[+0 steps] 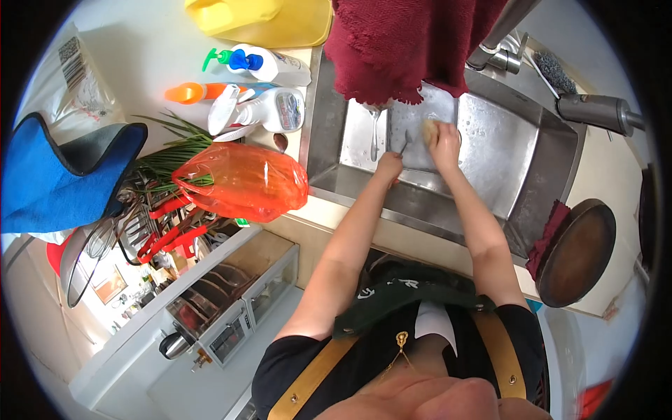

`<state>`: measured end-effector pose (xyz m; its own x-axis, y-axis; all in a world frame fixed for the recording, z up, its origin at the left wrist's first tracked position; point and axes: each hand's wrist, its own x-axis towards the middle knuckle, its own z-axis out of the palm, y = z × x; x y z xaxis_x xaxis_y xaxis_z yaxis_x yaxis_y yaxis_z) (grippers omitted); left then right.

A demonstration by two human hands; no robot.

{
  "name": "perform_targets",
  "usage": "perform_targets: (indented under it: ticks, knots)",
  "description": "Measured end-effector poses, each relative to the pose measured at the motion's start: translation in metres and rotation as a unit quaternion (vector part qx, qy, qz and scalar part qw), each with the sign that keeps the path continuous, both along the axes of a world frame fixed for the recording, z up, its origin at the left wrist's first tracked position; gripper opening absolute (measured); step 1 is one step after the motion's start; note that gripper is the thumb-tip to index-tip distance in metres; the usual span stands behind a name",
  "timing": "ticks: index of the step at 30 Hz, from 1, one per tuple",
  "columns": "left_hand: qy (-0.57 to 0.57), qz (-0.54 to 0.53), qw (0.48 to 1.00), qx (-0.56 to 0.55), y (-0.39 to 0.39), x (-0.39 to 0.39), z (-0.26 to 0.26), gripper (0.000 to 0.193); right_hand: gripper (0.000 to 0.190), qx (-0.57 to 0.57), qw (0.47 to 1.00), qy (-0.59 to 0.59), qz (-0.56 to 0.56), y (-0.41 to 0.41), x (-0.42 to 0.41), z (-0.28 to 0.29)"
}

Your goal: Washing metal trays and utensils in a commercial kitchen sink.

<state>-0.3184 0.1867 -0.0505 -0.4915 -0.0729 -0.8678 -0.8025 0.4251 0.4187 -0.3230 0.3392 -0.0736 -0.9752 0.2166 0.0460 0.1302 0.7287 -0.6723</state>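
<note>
Inside the stainless steel sink (362, 185), my left hand (389, 167) grips a small metal utensil (406, 139) by its handle; its type is hard to make out. My right hand (445, 144) has its fingers around a pale yellowish sponge (431, 131), a short way to the right of the utensil's head. A metal spoon (374, 139) lies in the sink left of both hands. Beneath the hands is a wet, greyish flat surface (417, 113). A dark red towel (404, 47) hangs over the sink's far side and hides part of it.
Left of the sink stand a white spray bottle (283, 110), a pump bottle (289, 68) and a red plastic bag (247, 181) beside green leaves (165, 152). The faucet (496, 55) rises at the back right. A round brown board (577, 254) leans at the right.
</note>
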Motion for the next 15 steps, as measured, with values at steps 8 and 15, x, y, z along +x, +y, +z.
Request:
perform_targets:
  ticks: [8,15]
  knots:
    - [0.329,-0.162,0.93,0.002,0.002,0.016,0.011,0.02,0.013,0.005,0.994,-0.031,0.109,-0.013,-0.011,0.009]
    - [0.303,-0.152,0.94,-0.043,-0.009,0.016,0.021,0.023,0.016,0.071,0.997,0.009,-0.027,-0.006,-0.024,0.004]
